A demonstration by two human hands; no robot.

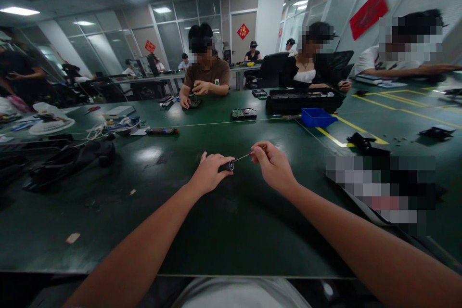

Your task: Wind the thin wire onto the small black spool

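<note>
My left hand (210,172) is closed around a small dark cylindrical part (227,166) with a shiny end, held just above the green table (224,231). My right hand (272,164) pinches the red handle of a thin screwdriver (242,157). Its metal shaft points left, and the tip meets the shiny end of the part. Both hands hover over the middle of the table, about a hand's width apart.
A blue bin (316,117) and a long black case (303,100) stand at the back right. A circuit board device (244,113) lies beyond my hands. A black bag (72,159) and cables lie on the left. Other people sit across the table.
</note>
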